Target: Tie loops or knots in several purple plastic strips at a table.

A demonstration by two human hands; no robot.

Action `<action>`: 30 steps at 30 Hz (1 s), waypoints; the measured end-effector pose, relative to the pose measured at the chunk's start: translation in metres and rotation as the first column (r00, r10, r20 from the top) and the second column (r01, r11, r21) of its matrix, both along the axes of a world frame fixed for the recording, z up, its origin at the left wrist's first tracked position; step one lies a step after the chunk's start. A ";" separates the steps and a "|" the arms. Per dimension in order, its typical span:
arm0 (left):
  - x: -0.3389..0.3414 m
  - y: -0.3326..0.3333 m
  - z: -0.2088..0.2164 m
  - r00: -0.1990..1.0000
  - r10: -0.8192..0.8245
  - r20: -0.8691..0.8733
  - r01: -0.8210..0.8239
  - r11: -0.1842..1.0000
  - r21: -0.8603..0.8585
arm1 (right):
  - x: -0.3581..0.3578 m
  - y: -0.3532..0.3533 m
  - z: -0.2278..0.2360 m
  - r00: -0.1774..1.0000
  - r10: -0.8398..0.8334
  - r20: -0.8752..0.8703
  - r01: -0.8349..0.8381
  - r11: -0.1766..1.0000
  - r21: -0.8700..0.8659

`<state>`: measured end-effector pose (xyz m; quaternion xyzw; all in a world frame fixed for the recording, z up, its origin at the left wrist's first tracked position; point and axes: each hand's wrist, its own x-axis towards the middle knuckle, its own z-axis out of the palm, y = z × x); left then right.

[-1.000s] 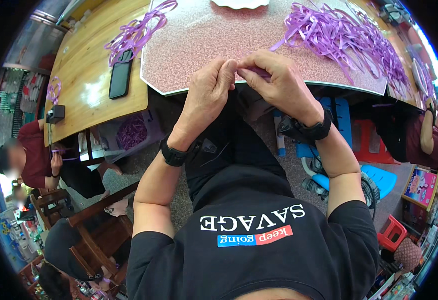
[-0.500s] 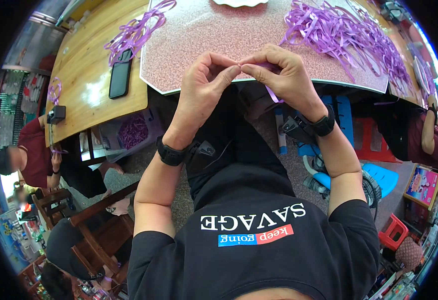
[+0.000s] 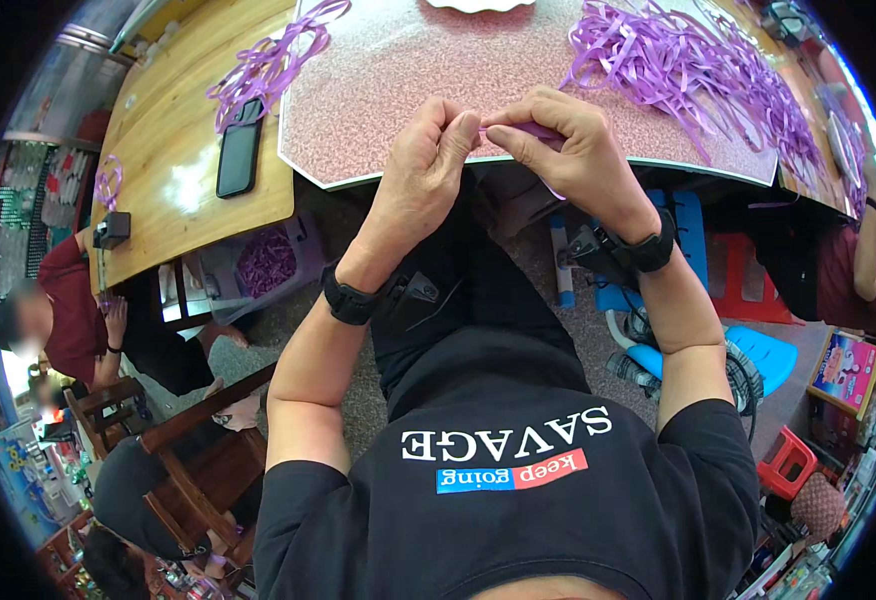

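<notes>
In front of me, just over the table's near edge, my hands work close together on a narrow purple ribbon [image 3: 541, 131]. My right hand [image 3: 570, 140] pinches it between thumb and forefinger, and part of the strip runs under the curled fingers with a bit hanging below. My left hand [image 3: 426, 160] is closed, thumb pressed to the forefinger at the ribbon's end. Only a short piece shows between the fingertips; what is inside the left grip is mostly hidden.
A large heap of purple ribbons [image 3: 683, 70] lies on the pink speckled tabletop [image 3: 408, 70] to the right. Left, a smaller ribbon bundle [image 3: 273, 65] touches a black phone [image 3: 239, 150] on the wooden table [image 3: 173, 130]. People sit at both sides; a blue stool [image 3: 758, 360] stands right.
My left hand has turned and its fingers have curled in, with the thumb now pointing up. The right hand stays nearly in place. The person at left has shifted a hand.
</notes>
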<state>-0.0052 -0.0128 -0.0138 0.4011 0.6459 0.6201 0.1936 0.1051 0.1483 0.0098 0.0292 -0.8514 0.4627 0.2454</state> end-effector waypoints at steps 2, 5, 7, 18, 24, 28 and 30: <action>0.000 -0.001 0.001 1.000 -0.008 0.002 0.008 0.999 0.034 | -0.001 0.003 0.001 1.000 0.016 0.021 -0.015 0.999 -0.049; -0.002 -0.006 0.006 0.993 -0.060 0.100 0.056 0.997 0.045 | -0.001 0.011 0.004 0.998 0.032 0.062 -0.020 0.981 -0.194; -0.004 -0.010 0.008 0.977 -0.110 0.185 0.103 0.994 0.043 | 0.001 0.017 0.007 0.985 0.128 0.116 -0.067 0.901 -0.429; -0.003 -0.008 0.015 0.914 -0.213 0.344 0.096 0.940 0.328 | -0.012 0.012 -0.011 0.938 0.274 0.211 0.049 0.499 -0.865; 0.001 -0.002 0.016 0.950 0.187 -0.250 -0.148 0.974 0.169 | -0.010 -0.005 -0.013 0.991 0.047 0.125 0.048 0.749 -0.660; -0.007 0.003 0.020 0.584 0.213 -0.783 -0.089 0.976 0.200 | -0.007 -0.002 -0.006 0.990 0.020 0.141 0.052 0.872 -0.486; -0.009 0.002 0.022 0.552 0.163 -0.818 -0.074 0.986 0.147 | -0.008 0.001 -0.005 0.973 0.065 0.220 0.069 0.832 -0.551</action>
